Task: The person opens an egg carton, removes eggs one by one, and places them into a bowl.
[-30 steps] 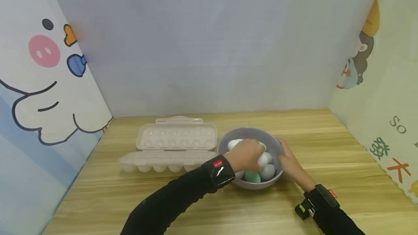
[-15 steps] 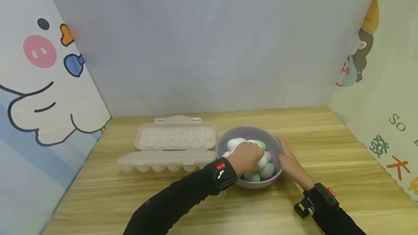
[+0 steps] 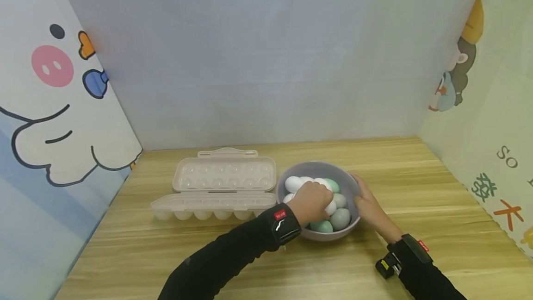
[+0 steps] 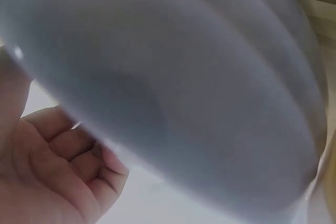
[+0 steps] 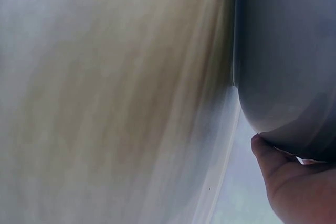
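Near the middle of the table stands a lavender-grey bowl point(image 3: 287, 170) heaped with eggs, some white point(image 3: 293, 184), others grey point(image 3: 340, 219) or green point(image 3: 322, 226). My left hand point(image 3: 310, 203) reaches over its near left side, curled fingers down among the eggs; I cannot tell whether it holds one. In the left wrist view, the curled fingers point(image 4: 107, 174) pass behind the bowl's rim. At the bowl's right side, my right hand point(image 3: 370, 207) grips the rim. The right wrist view shows its thumb point(image 5: 265, 153) against the bowl, the other fingers mostly hidden.
Left of the bowl lies an unfolded translucent plastic egg carton, its lid point(image 3: 225, 175) toward the back and its cupped tray point(image 3: 212, 205) nearer. The wood-grain table point(image 3: 137, 249) ends at a grey back wall point(image 3: 266, 59), with cartoon-printed panels on both sides.
My left hand has shifted slightly left and down among the eggs, baring more white eggs behind it. One white egg has moved left. My right hand stays at the rim.
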Motion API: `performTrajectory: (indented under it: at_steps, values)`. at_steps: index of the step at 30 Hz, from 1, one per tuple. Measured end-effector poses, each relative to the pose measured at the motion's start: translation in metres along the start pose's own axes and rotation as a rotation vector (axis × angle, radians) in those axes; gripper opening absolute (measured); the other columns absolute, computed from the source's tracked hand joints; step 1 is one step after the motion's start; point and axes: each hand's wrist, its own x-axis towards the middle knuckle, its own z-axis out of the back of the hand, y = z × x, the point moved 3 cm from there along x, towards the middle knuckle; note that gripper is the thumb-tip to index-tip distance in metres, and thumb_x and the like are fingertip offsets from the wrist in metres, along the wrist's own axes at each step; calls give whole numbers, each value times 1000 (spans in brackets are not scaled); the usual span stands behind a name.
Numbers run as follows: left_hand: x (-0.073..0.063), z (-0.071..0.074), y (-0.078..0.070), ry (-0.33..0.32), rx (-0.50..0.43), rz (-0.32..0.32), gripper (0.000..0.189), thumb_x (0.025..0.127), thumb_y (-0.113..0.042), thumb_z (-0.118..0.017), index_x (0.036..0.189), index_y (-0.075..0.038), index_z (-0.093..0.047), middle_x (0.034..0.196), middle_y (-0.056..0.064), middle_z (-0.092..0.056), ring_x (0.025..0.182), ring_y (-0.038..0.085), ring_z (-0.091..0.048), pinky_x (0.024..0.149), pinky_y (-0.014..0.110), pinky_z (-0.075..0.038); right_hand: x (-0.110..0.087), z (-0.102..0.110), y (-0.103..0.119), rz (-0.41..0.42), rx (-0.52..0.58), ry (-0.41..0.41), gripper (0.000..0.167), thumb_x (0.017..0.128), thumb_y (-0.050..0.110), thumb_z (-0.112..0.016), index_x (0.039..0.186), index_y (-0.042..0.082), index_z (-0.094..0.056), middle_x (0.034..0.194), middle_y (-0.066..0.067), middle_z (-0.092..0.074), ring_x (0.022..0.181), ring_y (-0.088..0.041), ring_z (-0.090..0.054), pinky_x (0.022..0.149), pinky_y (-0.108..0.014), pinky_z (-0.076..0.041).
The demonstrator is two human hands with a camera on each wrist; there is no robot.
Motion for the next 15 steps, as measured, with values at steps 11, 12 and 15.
performTrajectory:
  at_steps: [11,12,15]
  values:
    - [-30,28,22,-87,-109,65,27,80,-34,-75,89,-10,-68,82,-1,-63,77,14,-59,67,27,-46,1,-1,0,-13,-14,5,69,77,-16,-30,144,-11,-15,146,-36,-16,131,-56,-20,99,-68,-23]
    - [-36,31,26,-109,-120,73,28,81,-34,-75,91,-9,-68,82,0,-63,77,15,-59,66,28,-47,1,-1,0,-11,-17,4,69,77,-16,-30,144,-11,-16,146,-36,-17,131,-56,-20,99,-69,-24]
    - [-57,37,37,-177,-135,110,30,84,-34,-71,99,-8,-67,89,1,-64,83,18,-59,70,30,-46,3,0,-2,-10,-16,3,68,77,-17,-30,144,-10,-17,146,-35,-18,130,-55,-23,98,-68,-26]
